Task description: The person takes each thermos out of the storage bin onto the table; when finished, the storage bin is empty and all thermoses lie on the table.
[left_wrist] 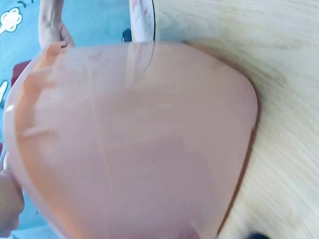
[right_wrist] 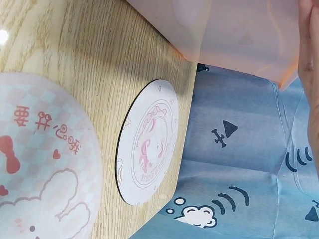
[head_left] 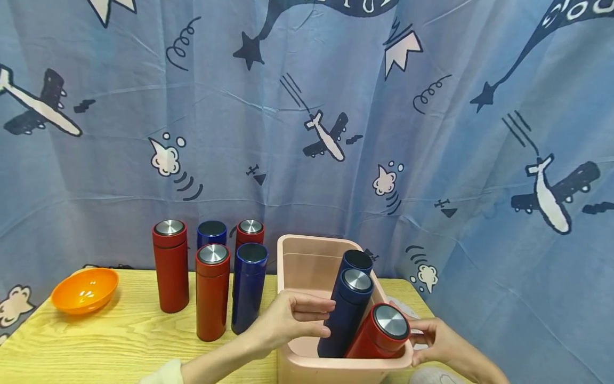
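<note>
A pink bin (head_left: 331,364) holds two navy thermos bottles, the nearer one a navy thermos (head_left: 352,304) with a silver lid, and a red thermos (head_left: 384,330) leaning at the front right corner. Over the bin's front left, my left hand (head_left: 292,320) has its fingers stretched toward the nearer navy thermos, fingertips right at its side, thumb apart from the fingers. My right hand (head_left: 441,344) grips the bin's right rim beside the red thermos, thumb near the front corner. The left wrist view is mostly filled by the bin's wall (left_wrist: 149,134).
Left of the bin stand several upright bottles, among them a red thermos (head_left: 212,298) and a blue thermos (head_left: 248,293). An orange bowl (head_left: 86,290) sits at the far left. Round printed mats (right_wrist: 149,144) lie right of the bin. A patterned curtain (head_left: 307,186) hangs behind the table.
</note>
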A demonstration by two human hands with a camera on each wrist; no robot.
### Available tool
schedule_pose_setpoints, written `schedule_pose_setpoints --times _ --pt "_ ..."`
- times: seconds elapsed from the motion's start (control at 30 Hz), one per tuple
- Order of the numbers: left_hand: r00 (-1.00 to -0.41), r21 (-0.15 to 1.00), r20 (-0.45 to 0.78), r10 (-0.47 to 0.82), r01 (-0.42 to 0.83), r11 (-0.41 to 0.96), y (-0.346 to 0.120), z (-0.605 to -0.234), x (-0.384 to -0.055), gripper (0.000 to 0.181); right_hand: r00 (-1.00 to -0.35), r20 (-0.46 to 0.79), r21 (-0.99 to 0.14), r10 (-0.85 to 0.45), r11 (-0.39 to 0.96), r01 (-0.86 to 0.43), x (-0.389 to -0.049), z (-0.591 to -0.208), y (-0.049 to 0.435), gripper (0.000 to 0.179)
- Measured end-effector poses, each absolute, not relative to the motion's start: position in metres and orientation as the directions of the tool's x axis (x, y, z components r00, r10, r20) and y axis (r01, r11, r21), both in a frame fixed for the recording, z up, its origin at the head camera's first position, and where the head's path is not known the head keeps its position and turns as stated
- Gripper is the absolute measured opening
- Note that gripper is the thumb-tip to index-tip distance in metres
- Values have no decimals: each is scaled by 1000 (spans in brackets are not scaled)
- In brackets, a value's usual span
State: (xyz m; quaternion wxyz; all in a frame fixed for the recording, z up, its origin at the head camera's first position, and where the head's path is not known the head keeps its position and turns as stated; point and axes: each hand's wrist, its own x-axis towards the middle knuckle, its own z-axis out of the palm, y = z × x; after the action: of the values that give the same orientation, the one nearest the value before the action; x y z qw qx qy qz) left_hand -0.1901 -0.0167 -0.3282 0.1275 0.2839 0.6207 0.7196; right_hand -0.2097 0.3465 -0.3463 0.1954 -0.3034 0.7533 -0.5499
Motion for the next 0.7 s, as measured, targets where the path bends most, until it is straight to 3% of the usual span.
schedule_pose_setpoints --times 0.3,0.7 --pt "-804 959 278 526 198 -204 13 -331 -193 45 -739 46 -947 -672 205 -246 -209 -346 347 35" --pt "-850 965 259 458 207 -162 42 -333 -194 49 -741 58 -946 -669 201 -255 -209 -347 347 38"
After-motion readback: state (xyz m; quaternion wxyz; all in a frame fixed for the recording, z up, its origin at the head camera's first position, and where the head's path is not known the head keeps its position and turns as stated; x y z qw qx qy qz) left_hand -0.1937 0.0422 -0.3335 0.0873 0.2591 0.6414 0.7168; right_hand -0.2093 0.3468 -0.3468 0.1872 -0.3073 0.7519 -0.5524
